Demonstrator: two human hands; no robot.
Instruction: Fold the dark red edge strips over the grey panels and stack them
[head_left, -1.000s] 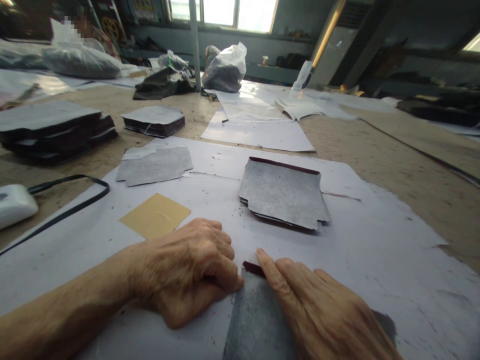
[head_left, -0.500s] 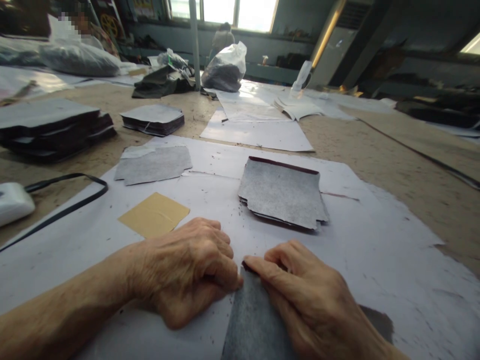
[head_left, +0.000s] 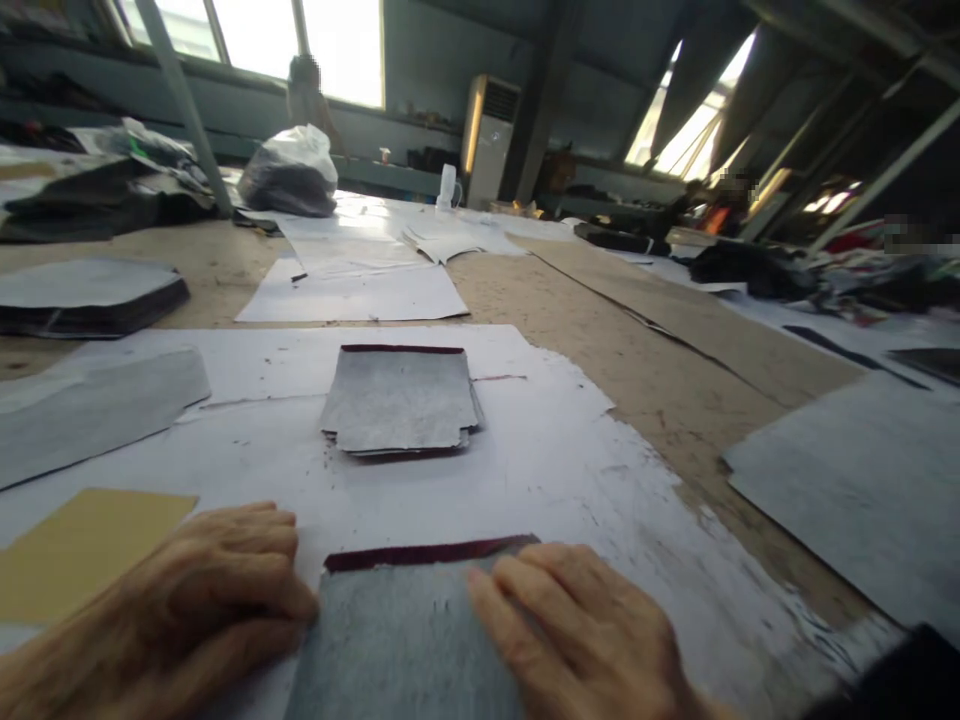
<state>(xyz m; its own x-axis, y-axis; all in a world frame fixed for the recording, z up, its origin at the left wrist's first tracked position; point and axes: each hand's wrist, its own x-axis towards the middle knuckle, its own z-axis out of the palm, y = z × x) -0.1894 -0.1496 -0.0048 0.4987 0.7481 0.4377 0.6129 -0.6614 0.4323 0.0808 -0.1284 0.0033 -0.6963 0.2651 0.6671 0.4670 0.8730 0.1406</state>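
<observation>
Workroom windows [head_left: 337, 50] light the far side, with a person [head_left: 306, 98] near them, beyond a broad brown tabletop [head_left: 517, 310] partly covered by a white paper sheet [head_left: 525, 490].

Change noted: the right hand [head_left: 577, 630] has shifted from the left end of the maroon strip [head_left: 420, 553] to its right end, and the view has swung rightward. As a result, most of the strip is exposed, lying along the far edge of the grey piece [head_left: 397, 640]. In my judgement, this indicates that edge work has progressed from left to right; whether the strip is fully flat at the right end cannot be confirmed.

Grey piece: between the two hands, extending toward the wearer and out of view. Left hand [head_left: 232, 590]: fingers curled inward, at the piece's left edge; whether it pinches the material cannot be told. Right hand: fingers close together, bent over the piece's right part; thumb hidden, grip undetermined.

Other items: a stack of grey pieces [head_left: 401, 400] lies beyond both hands, apart from them; a yellow card [head_left: 82, 550] lies just left of the left hand.
</observation>
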